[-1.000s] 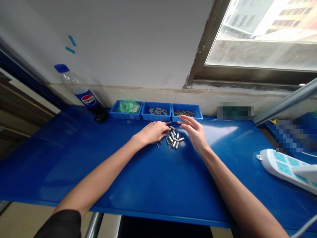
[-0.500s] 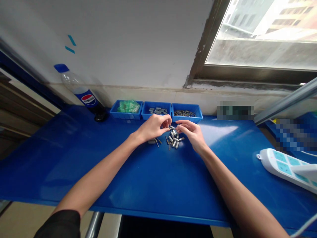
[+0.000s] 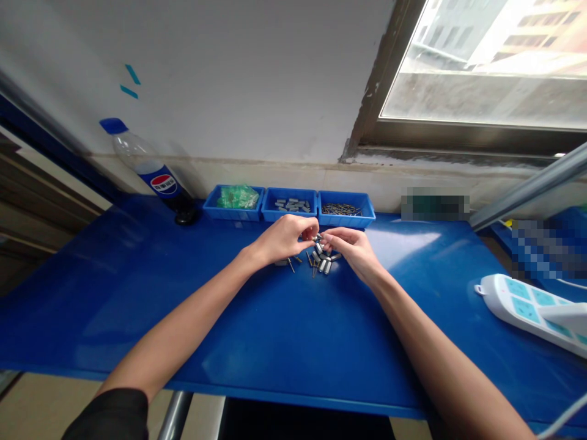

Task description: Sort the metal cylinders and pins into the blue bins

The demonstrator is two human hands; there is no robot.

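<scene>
My left hand (image 3: 288, 238) is closed in a pinch, with a small metal cylinder (image 3: 318, 236) at its fingertips. My right hand (image 3: 352, 247) is pinched too, its fingertips meeting that cylinder from the right. Whatever lies between the right fingers is too small and hidden to name. Just beneath both hands, several short silvery cylinders (image 3: 325, 266) lie in a loose pile on the blue table (image 3: 275, 342). Several thin metal pins (image 3: 314, 267) lie left of the pile, and a few more pieces (image 3: 291, 264) are partly covered by my left hand.
Three blue bins line the wall: one with green plastic bags (image 3: 237, 197), one with grey cylinders (image 3: 292, 205), one with thin pins (image 3: 342, 209). A cola bottle (image 3: 160, 182) stands at the back left. A white power strip (image 3: 527, 305) lies at the right.
My right hand has moved left and slightly down, bringing its fingertips to those of my left hand. My left hand has barely moved.
</scene>
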